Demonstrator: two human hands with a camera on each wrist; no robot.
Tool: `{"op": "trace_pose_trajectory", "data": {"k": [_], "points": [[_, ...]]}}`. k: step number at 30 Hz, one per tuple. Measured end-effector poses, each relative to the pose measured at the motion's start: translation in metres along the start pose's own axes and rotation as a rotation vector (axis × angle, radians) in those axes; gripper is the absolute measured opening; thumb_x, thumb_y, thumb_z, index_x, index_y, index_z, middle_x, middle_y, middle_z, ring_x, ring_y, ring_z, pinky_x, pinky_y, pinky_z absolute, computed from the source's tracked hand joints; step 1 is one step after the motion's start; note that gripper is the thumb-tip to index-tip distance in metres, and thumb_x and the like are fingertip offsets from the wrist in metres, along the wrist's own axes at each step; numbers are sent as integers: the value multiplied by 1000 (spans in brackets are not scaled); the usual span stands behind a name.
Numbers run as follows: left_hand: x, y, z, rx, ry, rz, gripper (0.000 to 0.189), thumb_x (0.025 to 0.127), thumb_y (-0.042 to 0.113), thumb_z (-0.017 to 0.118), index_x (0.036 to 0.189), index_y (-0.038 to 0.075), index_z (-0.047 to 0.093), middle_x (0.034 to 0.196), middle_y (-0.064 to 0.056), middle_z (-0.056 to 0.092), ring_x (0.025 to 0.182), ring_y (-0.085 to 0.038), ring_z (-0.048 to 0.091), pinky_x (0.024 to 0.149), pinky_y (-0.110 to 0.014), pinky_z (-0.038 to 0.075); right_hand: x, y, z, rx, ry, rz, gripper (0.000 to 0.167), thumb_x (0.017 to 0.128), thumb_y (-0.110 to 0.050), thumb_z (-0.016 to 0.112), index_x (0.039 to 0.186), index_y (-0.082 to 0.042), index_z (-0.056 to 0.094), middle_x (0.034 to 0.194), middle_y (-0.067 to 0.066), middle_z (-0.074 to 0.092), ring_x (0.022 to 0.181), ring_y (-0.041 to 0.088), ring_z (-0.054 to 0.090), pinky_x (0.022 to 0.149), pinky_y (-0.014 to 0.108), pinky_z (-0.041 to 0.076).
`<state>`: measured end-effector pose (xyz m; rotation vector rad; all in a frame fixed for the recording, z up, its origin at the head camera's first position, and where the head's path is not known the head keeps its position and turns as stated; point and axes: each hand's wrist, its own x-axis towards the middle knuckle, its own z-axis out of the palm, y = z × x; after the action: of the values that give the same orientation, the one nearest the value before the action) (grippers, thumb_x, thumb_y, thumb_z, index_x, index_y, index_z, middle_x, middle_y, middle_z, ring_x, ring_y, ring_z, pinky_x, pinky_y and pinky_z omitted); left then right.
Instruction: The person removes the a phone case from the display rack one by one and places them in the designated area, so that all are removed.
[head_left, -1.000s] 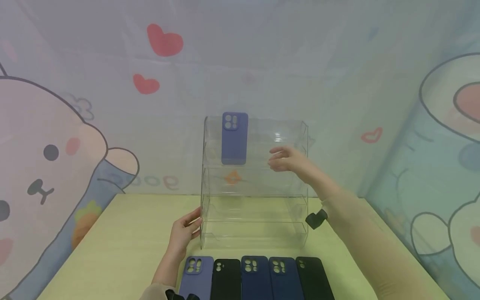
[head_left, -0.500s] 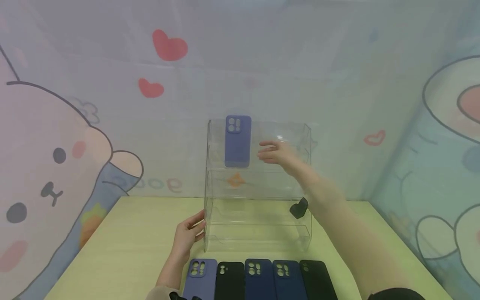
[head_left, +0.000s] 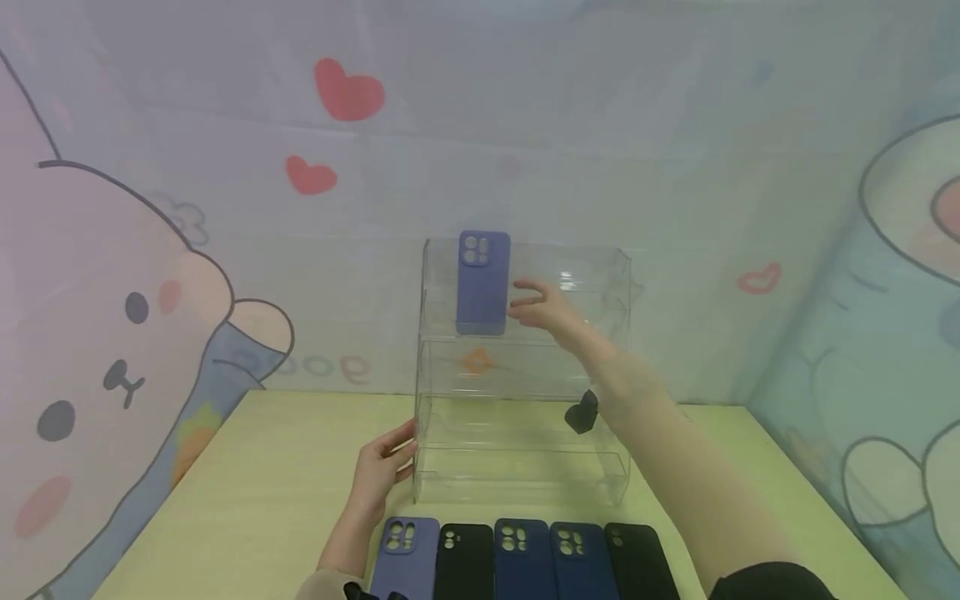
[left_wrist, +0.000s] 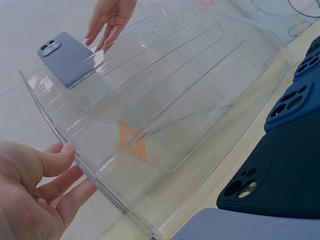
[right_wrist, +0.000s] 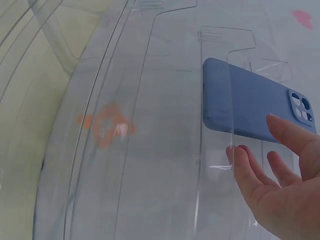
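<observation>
A lavender-blue phone case with camera cut-outs stands upright in the top tier of a clear acrylic display rack, left of its middle. My right hand hovers just right of that case, fingers spread and slightly bent, holding nothing. In the right wrist view, its thumb lies near the case's lower edge; whether they touch I cannot tell. My left hand rests its fingertips against the rack's left side. The left wrist view shows that hand with thumb and fingers at the panel's edge.
Several phone cases lie in a row before the rack: a lavender case, a black case, navy cases and another black case. The yellow table meets a cartoon-printed backdrop behind.
My right hand has moved left across the top tier, closer to the standing case. The left hand stays at the rack's side. The head view has shifted slightly.
</observation>
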<state>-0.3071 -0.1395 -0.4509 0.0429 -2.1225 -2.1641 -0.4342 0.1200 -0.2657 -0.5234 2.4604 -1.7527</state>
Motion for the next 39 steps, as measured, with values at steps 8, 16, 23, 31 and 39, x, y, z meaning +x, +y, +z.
{"op": "trace_pose_trajectory", "data": {"k": [8,16,23,31,39], "points": [[-3,-1,2,-4,-5,3,41,98,4,56,139,1,52,141,-23,51,125,-39,54,95,-43,54,4,3,9,15,64,-9,55,93,1,61,144,4,40,134,33,54,125,42,54,106,42,46],[-1,-1,4,-8,-10,-1,41,98,5,56,139,3,53,142,-23,51,124,-38,54,97,-47,52,6,1,17,6,141,-15,54,93,-2,61,142,7,40,136,30,52,123,42,55,104,42,48],[-1,-2,5,-5,-8,17,40,98,6,57,138,2,54,141,-23,52,116,-30,61,94,-44,54,10,5,22,47,226,-26,45,94,-2,60,136,8,47,130,32,57,118,42,59,101,43,50],[-2,-1,6,3,-7,10,41,98,5,56,139,2,53,141,-23,52,118,-32,59,94,-44,54,13,7,23,115,234,-45,42,95,-1,58,134,9,48,132,31,55,111,38,61,98,43,52],[-3,0,6,6,-4,-3,41,98,7,58,139,3,53,140,-22,53,118,-33,59,95,-46,54,13,8,22,152,233,-47,40,96,1,57,133,10,49,130,30,55,95,21,63,97,41,53]]}}
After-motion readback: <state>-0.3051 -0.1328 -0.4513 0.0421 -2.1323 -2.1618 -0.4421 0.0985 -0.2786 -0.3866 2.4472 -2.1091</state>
